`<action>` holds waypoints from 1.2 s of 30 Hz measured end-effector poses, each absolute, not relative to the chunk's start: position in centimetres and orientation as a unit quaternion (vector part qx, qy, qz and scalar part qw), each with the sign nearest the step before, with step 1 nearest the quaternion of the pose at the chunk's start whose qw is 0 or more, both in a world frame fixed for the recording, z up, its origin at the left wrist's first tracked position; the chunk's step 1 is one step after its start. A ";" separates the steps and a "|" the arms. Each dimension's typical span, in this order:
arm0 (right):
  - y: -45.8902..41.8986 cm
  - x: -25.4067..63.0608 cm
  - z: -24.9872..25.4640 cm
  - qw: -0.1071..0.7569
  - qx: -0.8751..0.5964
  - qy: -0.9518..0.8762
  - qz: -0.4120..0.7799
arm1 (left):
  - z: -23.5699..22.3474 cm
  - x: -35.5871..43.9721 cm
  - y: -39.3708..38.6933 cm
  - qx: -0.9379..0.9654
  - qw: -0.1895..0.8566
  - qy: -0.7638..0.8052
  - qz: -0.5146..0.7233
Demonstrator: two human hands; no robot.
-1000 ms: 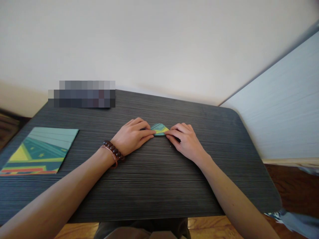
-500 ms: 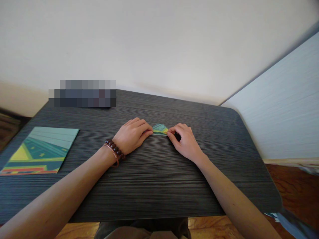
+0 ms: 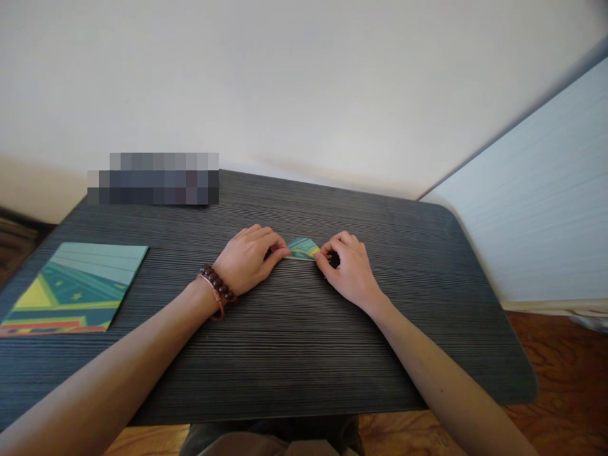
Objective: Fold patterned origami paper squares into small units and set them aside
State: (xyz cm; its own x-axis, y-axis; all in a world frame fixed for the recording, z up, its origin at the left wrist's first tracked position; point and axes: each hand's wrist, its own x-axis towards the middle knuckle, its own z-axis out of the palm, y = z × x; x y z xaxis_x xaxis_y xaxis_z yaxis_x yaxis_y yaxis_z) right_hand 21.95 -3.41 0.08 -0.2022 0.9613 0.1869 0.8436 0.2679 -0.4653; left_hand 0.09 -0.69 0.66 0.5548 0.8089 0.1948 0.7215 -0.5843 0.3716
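Since my left hand [image 3: 251,258] and right hand [image 3: 348,266] pinch the small patterned paper [image 3: 302,247] at its opposite ends, I should press its near edge evenly.

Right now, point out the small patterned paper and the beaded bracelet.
Small patterned paper [image 3: 303,247], head view: middle of the visible face.
Beaded bracelet [image 3: 216,280], head view: a dark bead.

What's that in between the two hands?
Between the left hand and the right hand is a small green-and-yellow patterned piece, each hand pinching one end. It shows in the head view.
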 end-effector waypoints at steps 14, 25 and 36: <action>-3.5 21.8 0.1 0.225 -0.601 -0.758 0.116 | 0.7 -0.7 -0.3 0.870 0.142 0.438 0.175; -3.5 21.7 -0.1 0.222 -0.600 -0.760 0.112 | 0.7 -2.0 0.8 0.875 0.242 0.376 0.188; -3.6 22.8 0.2 0.229 -0.541 -0.798 0.139 | 1.4 -1.9 0.3 0.900 0.151 0.394 0.108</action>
